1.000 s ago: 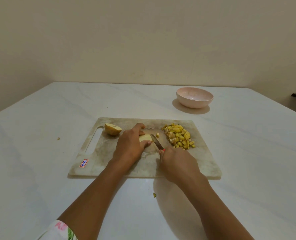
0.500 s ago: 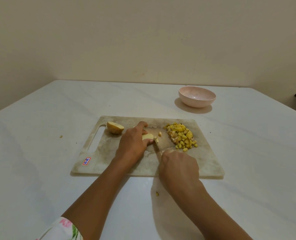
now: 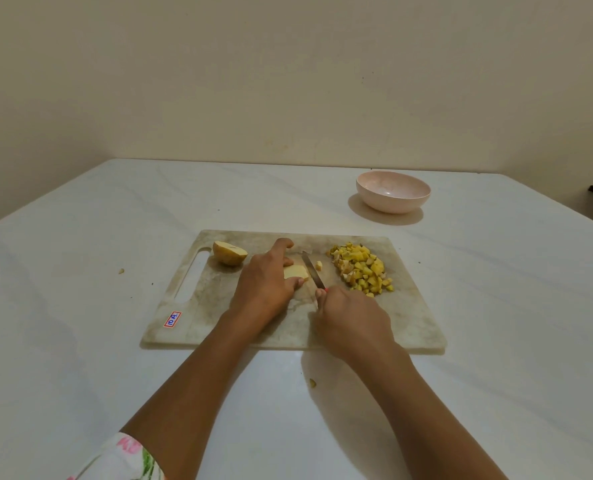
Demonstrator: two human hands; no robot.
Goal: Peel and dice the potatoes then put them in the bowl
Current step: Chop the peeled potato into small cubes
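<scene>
Head view, the only one I have: I see the left hand (image 3: 264,282) curled over a pale potato piece (image 3: 295,271) near the middle of the cutting board (image 3: 219,299), fingers and thumb holding it down; the right hand (image 3: 354,317) is wrapped round the handle of a knife (image 3: 312,270), whose blade points away and lies just right of that piece; one loose cube (image 3: 318,265) sits just beside the blade; a heap of diced potato (image 3: 362,268) lies on the board's right part; a halved potato (image 3: 229,252) rests by the handle slot; the pink bowl (image 3: 392,192) stands on the white table (image 3: 80,341) beyond the board, well apart from the dice.
</scene>
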